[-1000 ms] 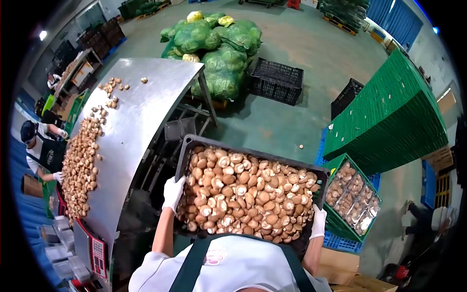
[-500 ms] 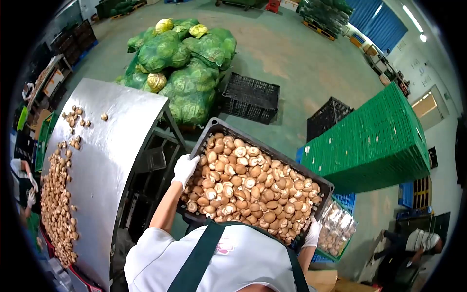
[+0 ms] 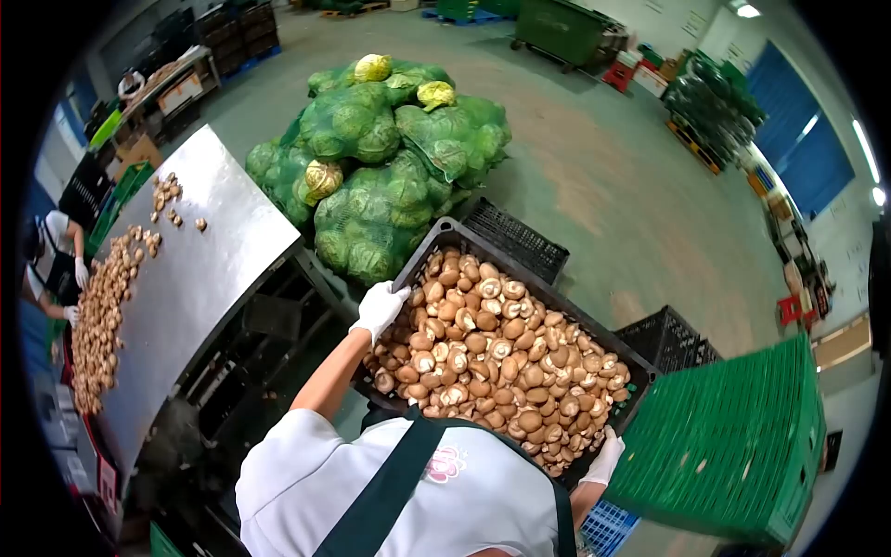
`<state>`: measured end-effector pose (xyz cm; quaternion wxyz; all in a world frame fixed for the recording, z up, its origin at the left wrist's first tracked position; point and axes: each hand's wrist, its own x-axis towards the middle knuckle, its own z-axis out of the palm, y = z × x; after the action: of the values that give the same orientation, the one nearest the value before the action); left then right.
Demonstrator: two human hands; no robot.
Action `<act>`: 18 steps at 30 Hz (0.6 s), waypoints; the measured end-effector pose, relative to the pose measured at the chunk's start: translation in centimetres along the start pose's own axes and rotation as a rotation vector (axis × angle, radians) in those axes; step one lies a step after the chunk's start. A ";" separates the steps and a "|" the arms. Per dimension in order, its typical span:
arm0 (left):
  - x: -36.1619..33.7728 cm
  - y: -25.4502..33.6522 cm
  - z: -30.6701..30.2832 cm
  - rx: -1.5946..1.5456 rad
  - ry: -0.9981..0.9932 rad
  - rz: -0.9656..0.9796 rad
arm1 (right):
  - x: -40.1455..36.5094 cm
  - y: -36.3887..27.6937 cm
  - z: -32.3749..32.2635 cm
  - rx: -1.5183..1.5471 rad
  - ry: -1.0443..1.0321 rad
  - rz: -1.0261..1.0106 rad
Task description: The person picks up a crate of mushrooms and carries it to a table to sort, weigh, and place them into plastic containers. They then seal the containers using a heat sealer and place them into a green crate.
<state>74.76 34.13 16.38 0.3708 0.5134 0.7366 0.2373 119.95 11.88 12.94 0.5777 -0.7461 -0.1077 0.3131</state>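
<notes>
A black plastic crate (image 3: 548,295) full of brown-capped mushrooms (image 3: 506,357) is held up in front of my chest. My left hand (image 3: 379,310), in a white glove, is closed around its left end. At the crate's right end, near the lower corner, my right hand (image 3: 605,457) grips the rim, also gloved in white. Its fingertips are partly hidden by the crate edge. To the left stands a metal table (image 3: 200,241) with a long heap of loose mushrooms (image 3: 109,311) along its far side.
Netted sacks of cabbages (image 3: 371,186) are piled ahead. Behind my crate lies a black crate (image 3: 516,237). On the right stands a tall stack of green crates (image 3: 724,441), with more black crates (image 3: 664,336) beside it. A co-worker (image 3: 58,260) stands across the metal table.
My view has turned left, so the green stack and floor crates appear lower and further right. The co-worker at the table shows more fully. Both hands keep hold of the crate.
</notes>
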 end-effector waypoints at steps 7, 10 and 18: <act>7.6 10.3 5.8 -0.043 0.091 -0.031 | 16.1 -8.0 5.2 -0.046 -0.112 0.037; 14.8 13.0 11.7 0.046 0.109 0.021 | 25.4 -8.8 7.4 -0.025 -0.117 -0.063; 24.5 24.6 19.5 -0.002 0.108 -0.046 | 39.6 -18.1 12.4 -0.088 -0.149 -0.054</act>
<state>99.59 65.22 15.02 0.3364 0.4827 0.7668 0.2569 147.17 48.00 14.50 0.5431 -0.7421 -0.1842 0.3469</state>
